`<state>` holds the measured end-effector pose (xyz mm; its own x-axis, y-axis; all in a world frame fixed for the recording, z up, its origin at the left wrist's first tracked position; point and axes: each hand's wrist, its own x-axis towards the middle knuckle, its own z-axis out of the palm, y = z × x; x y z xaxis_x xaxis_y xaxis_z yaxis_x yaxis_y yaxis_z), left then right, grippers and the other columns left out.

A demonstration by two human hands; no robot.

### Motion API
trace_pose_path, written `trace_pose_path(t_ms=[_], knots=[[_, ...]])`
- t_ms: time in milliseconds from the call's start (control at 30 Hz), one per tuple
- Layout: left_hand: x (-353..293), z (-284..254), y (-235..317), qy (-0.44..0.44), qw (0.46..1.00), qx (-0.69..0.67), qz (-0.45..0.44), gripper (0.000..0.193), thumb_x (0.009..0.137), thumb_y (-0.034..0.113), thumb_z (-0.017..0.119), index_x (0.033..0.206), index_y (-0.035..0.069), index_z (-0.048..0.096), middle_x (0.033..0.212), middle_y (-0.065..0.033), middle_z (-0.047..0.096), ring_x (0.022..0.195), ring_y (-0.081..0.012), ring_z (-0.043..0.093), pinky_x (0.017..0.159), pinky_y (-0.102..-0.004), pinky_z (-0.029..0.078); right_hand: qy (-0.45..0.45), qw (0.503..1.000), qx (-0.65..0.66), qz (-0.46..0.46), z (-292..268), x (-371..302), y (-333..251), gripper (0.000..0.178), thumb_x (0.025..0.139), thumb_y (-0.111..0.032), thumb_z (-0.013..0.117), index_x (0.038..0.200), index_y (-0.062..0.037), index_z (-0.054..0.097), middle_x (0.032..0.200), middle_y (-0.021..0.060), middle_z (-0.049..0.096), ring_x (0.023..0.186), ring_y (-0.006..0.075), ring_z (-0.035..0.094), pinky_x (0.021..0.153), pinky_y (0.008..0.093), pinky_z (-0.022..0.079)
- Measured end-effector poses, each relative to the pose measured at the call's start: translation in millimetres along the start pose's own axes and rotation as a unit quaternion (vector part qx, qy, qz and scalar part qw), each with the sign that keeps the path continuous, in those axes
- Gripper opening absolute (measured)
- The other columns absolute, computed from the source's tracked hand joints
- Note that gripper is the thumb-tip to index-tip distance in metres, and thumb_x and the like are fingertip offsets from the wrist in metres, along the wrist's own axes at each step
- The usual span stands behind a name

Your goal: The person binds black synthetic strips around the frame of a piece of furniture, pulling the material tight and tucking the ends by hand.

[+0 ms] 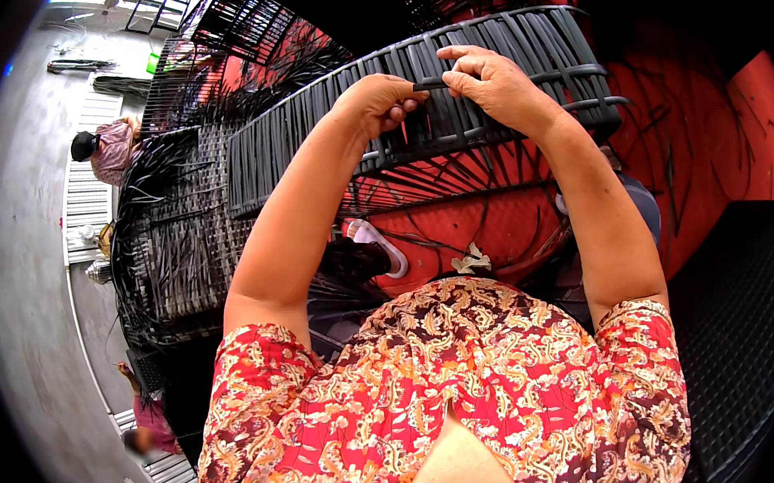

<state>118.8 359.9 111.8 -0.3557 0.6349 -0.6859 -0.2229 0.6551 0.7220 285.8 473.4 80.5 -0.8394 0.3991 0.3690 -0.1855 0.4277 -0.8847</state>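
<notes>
In front of me a long frame (pixel 296 127) is wrapped with flat black strips, laid side by side across its rails. Between my hands runs a short stretch of one black strip (pixel 429 86). My left hand (pixel 382 100) pinches it between thumb and fingers, the other fingers curled below. From the right, my right hand (pixel 491 81) grips the same strip with thumb and bent index finger close to the left fingertips. Both hands are over the wrapped panel, near its middle. Loose strip ends stick out past the panel's right end.
Below the panel lies a red floor covering (pixel 496 227) scattered with black strip offcuts. A black woven piece (pixel 176 236) with loose strands stands at left, and a dark woven surface (pixel 740 320) at right. Two people (pixel 111 150) are farther off at left, beside a white slatted strip along the grey floor.
</notes>
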Motion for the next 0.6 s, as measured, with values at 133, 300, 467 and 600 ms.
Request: trace_pose_path(t_ms=[133,300,467,600], knots=[[-3,-3,-3,-0.023,0.993,-0.117,-0.008,0.006,0.078,0.007,0.061,0.075,0.003,0.057,0.053,0.0028,0.048,0.036,-0.0023,0.035,0.032,-0.0131,0.026,0.061,0.996,-0.057,-0.018,2,0,5,0.023,0.081,-0.016,0.058,0.067,0.0027,0.058,0.111,0.0231,0.055,0.102,0.0308,0.054,0.084,0.0354,0.043],[-3,-8,-12,-0.061,0.982,-0.177,0.011,0.005,0.078,0.006,0.060,0.076,0.003,0.056,0.053,0.0026,0.046,0.036,-0.0027,0.034,0.031,-0.0139,0.024,0.060,0.991,-0.118,0.011,5,-1,4,0.020,0.078,-0.015,0.057,0.067,0.0017,0.059,0.114,0.0217,0.054,0.106,0.0325,0.051,0.090,0.0369,0.040],[-3,-8,-13,-0.092,0.978,-0.184,0.024,0.002,0.080,0.005,0.057,0.080,0.004,0.056,0.050,0.0048,0.043,0.034,-0.0022,0.033,0.030,-0.0139,0.024,-0.010,0.978,-0.210,-0.005,5,-4,1,0.018,0.080,-0.017,0.056,0.071,-0.0018,0.059,0.126,0.0131,0.047,0.122,0.0297,0.035,0.101,0.0386,0.027],[-9,-5,-9,-0.113,0.983,-0.137,0.043,0.005,0.081,0.004,0.058,0.085,0.002,0.057,0.053,0.0030,0.045,0.036,-0.0013,0.034,0.030,-0.0137,0.025,-0.028,0.958,-0.286,-0.019,8,-4,4,0.020,0.080,-0.021,0.056,0.083,-0.0037,0.065,0.127,0.0091,0.047,0.122,0.0294,0.036,0.101,0.0396,0.028]])
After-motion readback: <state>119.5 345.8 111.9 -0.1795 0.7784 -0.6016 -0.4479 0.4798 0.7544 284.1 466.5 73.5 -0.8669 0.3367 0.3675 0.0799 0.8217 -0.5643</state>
